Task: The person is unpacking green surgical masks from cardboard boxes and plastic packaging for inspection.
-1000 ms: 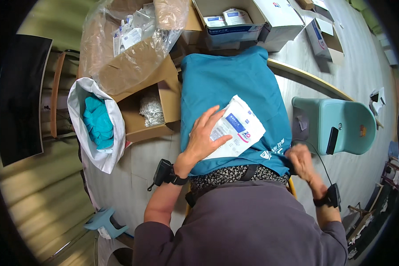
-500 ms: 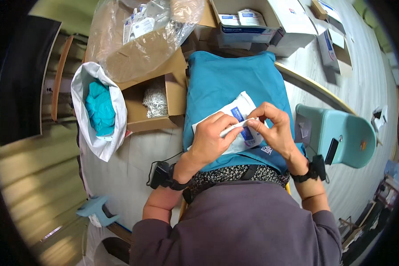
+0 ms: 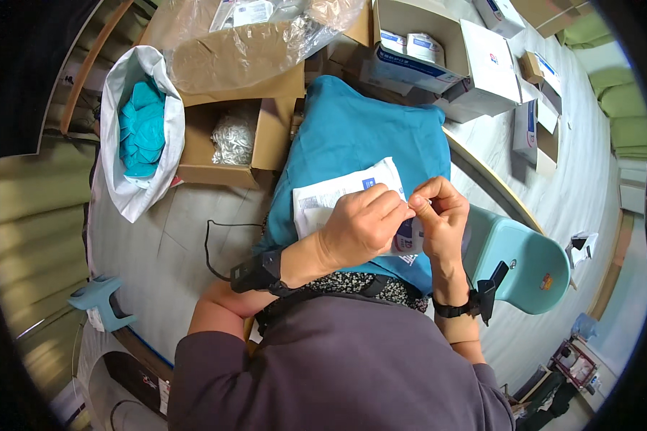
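My left hand (image 3: 366,224) is closed, its fingertips pinched together above my lap. Right beside it, my right hand (image 3: 443,215) pinches too, thumb against forefinger. Their fingertips meet, and only a tiny whitish bit shows between them; what they grip is mostly hidden. Below the hands lies a flat white packet (image 3: 325,195) with blue printed patches, partly covered by my left hand. It rests on a teal cloth (image 3: 370,126) spread over my lap.
A white bag (image 3: 115,126) of teal bundles and a cardboard box (image 3: 216,174) of small white pieces stand at left. Beyond them is a plastic-lined carton (image 3: 230,61). An open box (image 3: 417,70) of packets stands ahead; a turquoise stool (image 3: 532,262) is at right.
The folded white strip that showed between my fingers is now mostly hidden. My hands have come together, the left fingers closing tighter. The whole view has turned slightly.
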Available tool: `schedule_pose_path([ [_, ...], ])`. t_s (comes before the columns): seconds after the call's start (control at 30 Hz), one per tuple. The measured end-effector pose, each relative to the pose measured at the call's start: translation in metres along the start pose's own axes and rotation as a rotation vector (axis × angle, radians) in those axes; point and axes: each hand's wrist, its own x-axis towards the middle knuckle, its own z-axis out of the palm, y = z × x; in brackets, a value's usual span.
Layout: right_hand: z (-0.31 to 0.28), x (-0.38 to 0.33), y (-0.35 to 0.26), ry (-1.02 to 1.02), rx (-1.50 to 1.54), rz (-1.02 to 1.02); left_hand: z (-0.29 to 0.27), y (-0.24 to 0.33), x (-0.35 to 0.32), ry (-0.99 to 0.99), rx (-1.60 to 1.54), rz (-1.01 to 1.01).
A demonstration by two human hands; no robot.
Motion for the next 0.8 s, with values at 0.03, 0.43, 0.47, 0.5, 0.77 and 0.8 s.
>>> schedule_pose_path([
  [0.03, 0.002, 0.000, 0.000, 0.009, 0.001, 0.011, -0.001, 0.000, 0.000, 0.004, 0.028, 0.014],
  [0.43, -0.029, 0.040, 0.049, 0.289, -0.185, 0.055, -0.025, 0.028, 0.001, 0.024, -0.480, -0.019],
  [0.47, -0.038, 0.041, 0.057, 0.325, -0.248, 0.038, -0.034, 0.034, 0.003, 0.005, -0.529, -0.033],
  [0.5, -0.040, 0.045, 0.059, 0.348, -0.301, 0.015, -0.042, 0.038, 0.005, -0.011, -0.562, -0.046],
  [0.77, -0.030, 0.022, 0.044, 0.014, 0.004, -0.008, -0.037, -0.038, -0.004, -0.287, -0.142, -0.602],
  [0.8, -0.022, 0.018, 0.037, -0.017, 0.085, 0.023, -0.020, -0.055, -0.011, -0.270, -0.031, -0.610],
])
